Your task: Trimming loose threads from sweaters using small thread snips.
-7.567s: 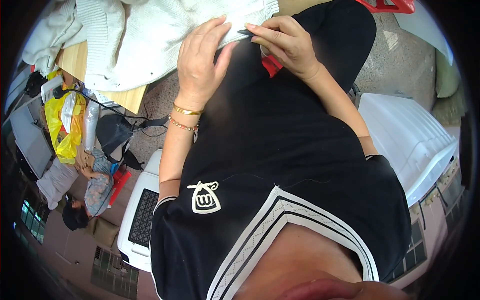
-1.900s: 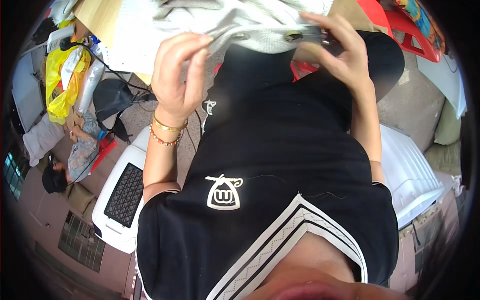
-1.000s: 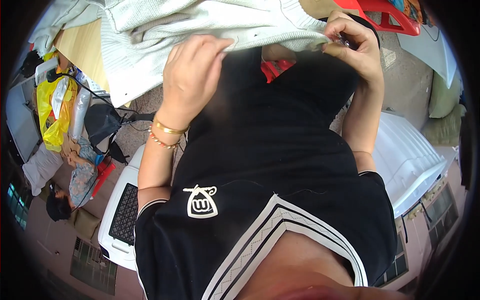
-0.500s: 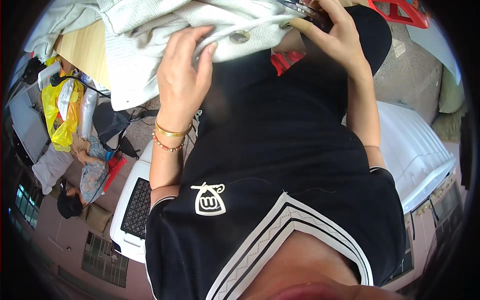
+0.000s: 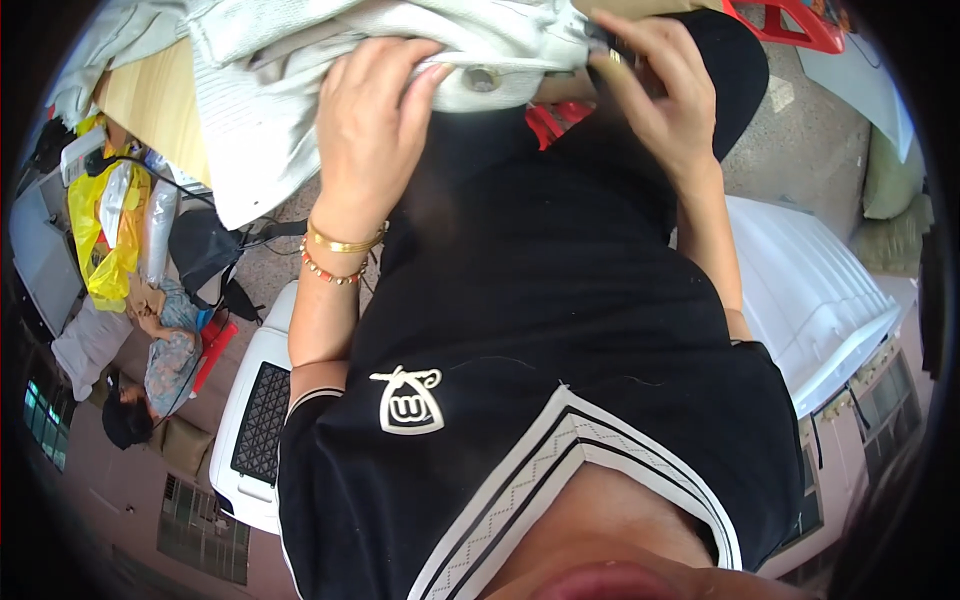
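An off-white knitted cardigan (image 5: 265, 120) lies bunched over the table edge and my lap. Along its edge shows a round shiny button (image 5: 483, 79). My left hand (image 5: 365, 135) is closed on the knit just left of that button, with thumb and fingers pinching the edge. At the right end of the same edge, my right hand (image 5: 668, 105) curls around a small dark tool (image 5: 600, 45), possibly thread snips. Motion blurs the tool, and fingers partly cover it. Its tip is at the cloth, though whether they touch I cannot tell.
The wooden tabletop (image 5: 155, 100) shows at the left, near a yellow plastic bag (image 5: 95, 200). Another person (image 5: 165, 360) sits farther left. A white plastic tub (image 5: 800, 300) stands at my right, and a red plastic stool (image 5: 790, 25) is at the upper right.
The cardigan edge has shifted slightly upward. My right hand has moved a little downward and its tool is now at the cloth's right end. The left hand keeps its pinch.
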A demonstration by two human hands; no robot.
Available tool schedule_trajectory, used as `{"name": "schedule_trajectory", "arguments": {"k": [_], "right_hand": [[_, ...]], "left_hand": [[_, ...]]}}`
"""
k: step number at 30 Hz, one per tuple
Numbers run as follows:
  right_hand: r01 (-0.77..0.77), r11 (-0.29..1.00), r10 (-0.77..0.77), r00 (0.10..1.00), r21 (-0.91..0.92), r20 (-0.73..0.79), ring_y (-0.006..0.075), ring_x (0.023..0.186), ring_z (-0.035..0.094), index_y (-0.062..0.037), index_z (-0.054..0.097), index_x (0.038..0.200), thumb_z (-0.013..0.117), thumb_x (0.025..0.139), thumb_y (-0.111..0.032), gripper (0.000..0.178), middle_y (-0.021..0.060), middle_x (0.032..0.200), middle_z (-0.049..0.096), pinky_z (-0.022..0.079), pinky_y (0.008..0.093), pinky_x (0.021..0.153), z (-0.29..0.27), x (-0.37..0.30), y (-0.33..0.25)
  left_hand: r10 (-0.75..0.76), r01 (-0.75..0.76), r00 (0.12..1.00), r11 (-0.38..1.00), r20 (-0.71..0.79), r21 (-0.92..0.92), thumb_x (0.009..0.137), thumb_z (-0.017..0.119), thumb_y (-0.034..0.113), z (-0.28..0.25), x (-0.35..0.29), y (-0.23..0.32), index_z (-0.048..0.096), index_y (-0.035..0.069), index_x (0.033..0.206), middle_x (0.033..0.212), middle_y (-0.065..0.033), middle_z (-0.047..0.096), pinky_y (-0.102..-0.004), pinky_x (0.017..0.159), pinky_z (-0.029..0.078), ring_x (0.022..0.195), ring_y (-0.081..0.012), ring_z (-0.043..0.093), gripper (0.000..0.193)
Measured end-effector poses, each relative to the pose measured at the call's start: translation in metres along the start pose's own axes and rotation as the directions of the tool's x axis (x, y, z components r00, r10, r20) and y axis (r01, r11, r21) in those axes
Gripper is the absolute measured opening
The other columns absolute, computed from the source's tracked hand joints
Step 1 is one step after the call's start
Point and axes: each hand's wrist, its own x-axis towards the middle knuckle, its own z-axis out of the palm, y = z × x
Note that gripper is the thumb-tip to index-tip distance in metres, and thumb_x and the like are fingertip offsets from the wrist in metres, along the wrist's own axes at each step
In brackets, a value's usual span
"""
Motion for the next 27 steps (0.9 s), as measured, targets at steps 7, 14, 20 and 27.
{"name": "schedule_trajectory", "arguments": {"k": [7, 14, 20, 27], "right_hand": [[0.167, 0.981, -0.182, 0.971, 0.102, 0.158, 0.0159, 0.069, 0.063, -0.0104, 0.074, 0.121, 0.082, 0.082, -0.010, 0.040, 0.0055, 0.095, 0.063, 0.052, 0.0292, 0.061, 0.022, -0.018, -0.015], [0.196, 0.980, -0.190, 0.974, -0.036, 0.125, 0.0181, 0.072, 0.064, -0.0135, 0.073, 0.123, 0.082, 0.081, -0.015, 0.043, 0.0040, 0.096, 0.064, 0.053, 0.0307, 0.062, 0.033, -0.012, -0.012], [0.178, 0.982, -0.168, 0.976, -0.066, 0.135, 0.0183, 0.074, 0.064, -0.0135, 0.073, 0.123, 0.082, 0.082, -0.015, 0.042, 0.0036, 0.096, 0.064, 0.054, 0.0307, 0.063, 0.033, -0.012, -0.014], [0.185, 0.979, -0.175, 0.978, -0.087, 0.117, 0.0201, 0.076, 0.065, -0.0131, 0.072, 0.123, 0.081, 0.082, -0.016, 0.041, 0.0043, 0.097, 0.064, 0.054, 0.0316, 0.064, 0.035, -0.013, -0.015]], "left_hand": [[-0.144, 0.146, 0.989, 0.980, 0.022, -0.137, 0.094, 0.068, 0.018, 0.008, 0.006, -0.001, 0.069, 0.006, 0.099, 0.090, -0.0095, 0.069, -0.0379, 0.076, 0.051, 0.084, -0.0291, 0.066, 0.013], [-0.267, 0.292, 0.955, 0.917, 0.127, -0.272, 0.098, 0.065, 0.017, 0.003, 0.000, -0.001, 0.069, 0.004, 0.103, 0.089, -0.0096, 0.071, -0.0328, 0.073, 0.052, 0.081, -0.0225, 0.068, 0.015], [-0.142, 0.143, 0.990, 0.978, 0.021, -0.152, 0.096, 0.067, 0.013, 0.009, -0.002, 0.000, 0.070, 0.004, 0.103, 0.092, -0.0092, 0.069, -0.0340, 0.074, 0.052, 0.082, -0.0252, 0.067, 0.012], [0.027, -0.050, 0.983, 0.991, -0.182, -0.124, 0.089, 0.070, 0.005, 0.015, -0.009, -0.005, 0.071, 0.008, 0.105, 0.098, -0.0062, 0.066, -0.0373, 0.080, 0.050, 0.091, -0.0265, 0.064, 0.016]]}}
